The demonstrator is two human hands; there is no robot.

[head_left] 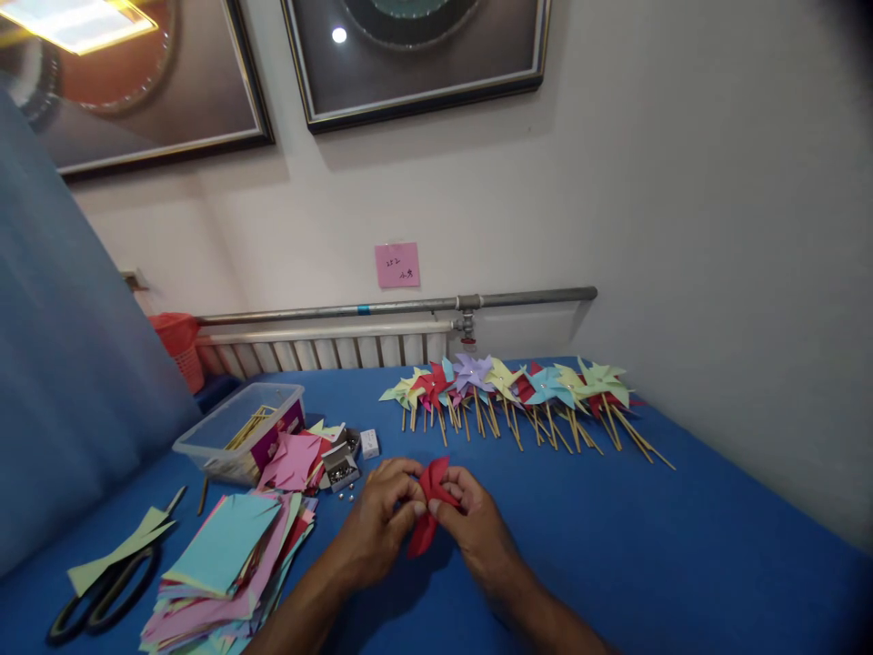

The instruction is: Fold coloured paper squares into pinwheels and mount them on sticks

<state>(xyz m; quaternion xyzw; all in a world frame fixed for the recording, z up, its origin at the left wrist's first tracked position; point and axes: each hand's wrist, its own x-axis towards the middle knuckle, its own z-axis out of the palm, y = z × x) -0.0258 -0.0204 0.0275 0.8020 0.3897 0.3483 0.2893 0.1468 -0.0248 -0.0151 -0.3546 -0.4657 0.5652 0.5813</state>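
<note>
Both my hands hold a red paper pinwheel (427, 535) with folded blades, just above the blue table. My left hand (383, 514) pinches it from the left, thumb and fingers near its centre. From the right, my right hand (477, 523) grips it with the thumb on the front and the fingers curled behind. Any pin at the centre is hidden by my fingertips. Close to my left hand lie a few loose shiny thumbtacks (350, 498) and an opened small box of thumbtacks (341, 468).
Finished pinwheels (505, 382) on sticks lie along the back. At left stand a clear plastic bin (238, 418) with sticks, pink paper pieces (292, 462), a stack of coloured paper (222, 546) and black-handled scissors (123, 582). A blue curtain (75, 364) hangs at the left edge.
</note>
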